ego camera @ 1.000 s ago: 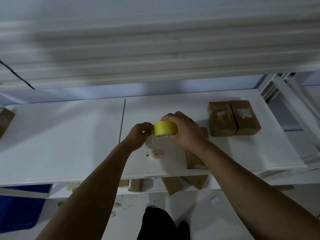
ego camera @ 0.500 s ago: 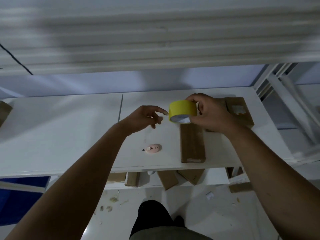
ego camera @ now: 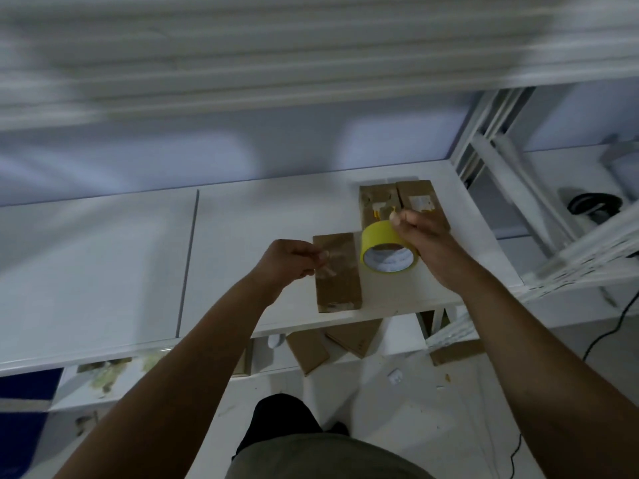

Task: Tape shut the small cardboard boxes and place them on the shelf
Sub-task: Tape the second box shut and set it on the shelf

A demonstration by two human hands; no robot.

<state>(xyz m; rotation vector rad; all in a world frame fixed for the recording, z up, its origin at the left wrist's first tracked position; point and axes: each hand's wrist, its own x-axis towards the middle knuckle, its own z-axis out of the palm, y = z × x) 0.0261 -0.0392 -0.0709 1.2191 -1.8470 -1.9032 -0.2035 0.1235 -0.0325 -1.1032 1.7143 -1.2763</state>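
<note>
A small brown cardboard box [ego camera: 337, 281] lies lengthwise near the front edge of the white shelf [ego camera: 103, 278]. My right hand [ego camera: 420, 236] holds a yellow tape roll [ego camera: 387, 252] just right of the box and above it. My left hand [ego camera: 290, 261] pinches the clear free end of the tape [ego camera: 328, 267], which stretches from the roll across the box's top. Two more brown boxes [ego camera: 377, 202] [ego camera: 420, 200] lie side by side behind the roll, partly hidden by my right hand.
Several brown boxes [ego camera: 307, 350] lie on the floor level under the shelf's front edge. A white rack frame [ego camera: 511, 188] borders the shelf on the right, with a dark round object [ego camera: 594, 203] beyond it. A higher shelf [ego camera: 276, 57] overhangs. A cable [ego camera: 608, 330] runs on the floor.
The view shifted left, so hands and box sit further right. My left hand took the tape end and my hands moved apart, drawing a strip over the box. The pink cutter is out of sight.
</note>
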